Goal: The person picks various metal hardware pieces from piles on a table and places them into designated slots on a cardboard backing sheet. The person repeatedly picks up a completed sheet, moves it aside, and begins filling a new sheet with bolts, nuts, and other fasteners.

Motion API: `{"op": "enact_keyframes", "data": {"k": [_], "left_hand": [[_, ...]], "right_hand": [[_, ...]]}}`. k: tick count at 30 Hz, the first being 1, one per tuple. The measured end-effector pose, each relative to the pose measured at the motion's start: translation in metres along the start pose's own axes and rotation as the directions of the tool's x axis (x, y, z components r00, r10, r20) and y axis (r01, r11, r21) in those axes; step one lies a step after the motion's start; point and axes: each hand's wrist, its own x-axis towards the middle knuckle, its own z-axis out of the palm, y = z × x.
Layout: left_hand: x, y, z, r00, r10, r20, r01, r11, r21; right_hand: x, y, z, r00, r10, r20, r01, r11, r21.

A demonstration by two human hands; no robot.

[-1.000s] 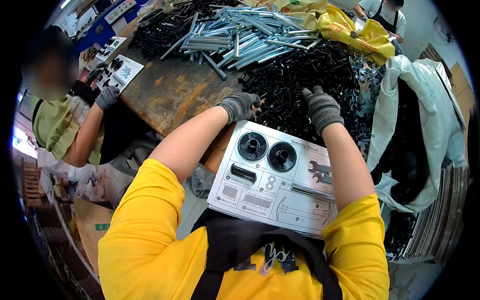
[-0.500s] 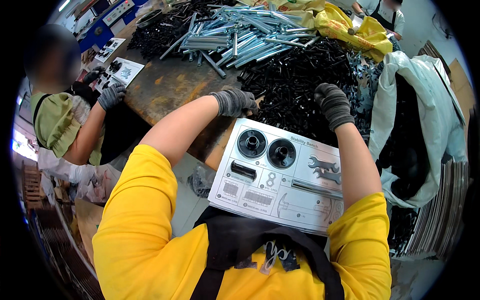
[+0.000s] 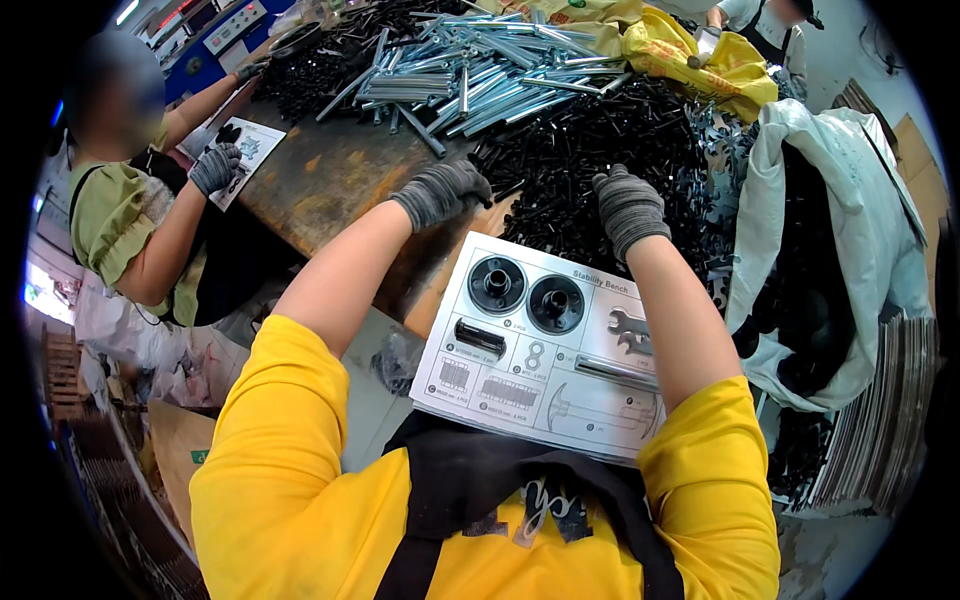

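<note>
My left hand (image 3: 443,193), in a grey knit glove, is at the near left edge of a heap of black bolts (image 3: 560,135), its fingers curled together. My right hand (image 3: 630,208), gloved the same way, is over the near part of the heap, fingers bent inward. What either hand grips is hidden by the fingers. Before me lies a white printed board (image 3: 510,400). Two round black flanged discs (image 3: 496,284), a black cylindrical part (image 3: 480,338), flat grey wrenches (image 3: 630,332) and a silver tube (image 3: 610,372) lie on it; my right forearm partly covers it.
Silver metal tubes (image 3: 470,75) are piled at the back of the worn table (image 3: 330,190). A yellow sack (image 3: 700,62) lies behind the bolts, and an open white sack (image 3: 775,250) with black parts stands right. At left, a co-worker (image 3: 130,210) handles another board (image 3: 258,150).
Both my hands have moved left over the bolts, the right one further. The co-worker at left has stretched one arm out to the far pile of black parts.
</note>
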Motion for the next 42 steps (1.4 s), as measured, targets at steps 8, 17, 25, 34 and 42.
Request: {"op": "enact_keyframes", "data": {"k": [8,17,25,34,42], "left_hand": [[-0.082,0.037,-0.015,0.976,-0.195,-0.100,0.164,0.951,-0.261],[-0.135,0.109,0.012,0.978,0.134,0.162,-0.124,0.990,-0.072],[-0.154,0.132,0.037,0.965,-0.104,0.240,0.114,0.993,-0.030],[-0.190,0.140,0.054,0.938,-0.344,-0.041,0.277,0.816,-0.508],[-0.230,0.094,0.025,0.852,-0.357,-0.383,0.516,0.698,0.496]], "right_hand": [[-0.013,0.023,0.022,0.953,-0.190,-0.235,0.248,0.937,0.248],[-0.023,0.004,0.029,0.984,-0.146,-0.106,0.146,0.989,-0.001],[-0.130,-0.034,0.020,0.742,-0.505,-0.441,0.669,0.517,0.534],[-0.207,-0.095,0.059,0.690,-0.605,-0.397,0.721,0.624,0.301],[-0.210,-0.082,0.062,0.843,-0.529,-0.097,0.511,0.730,0.454]]}}
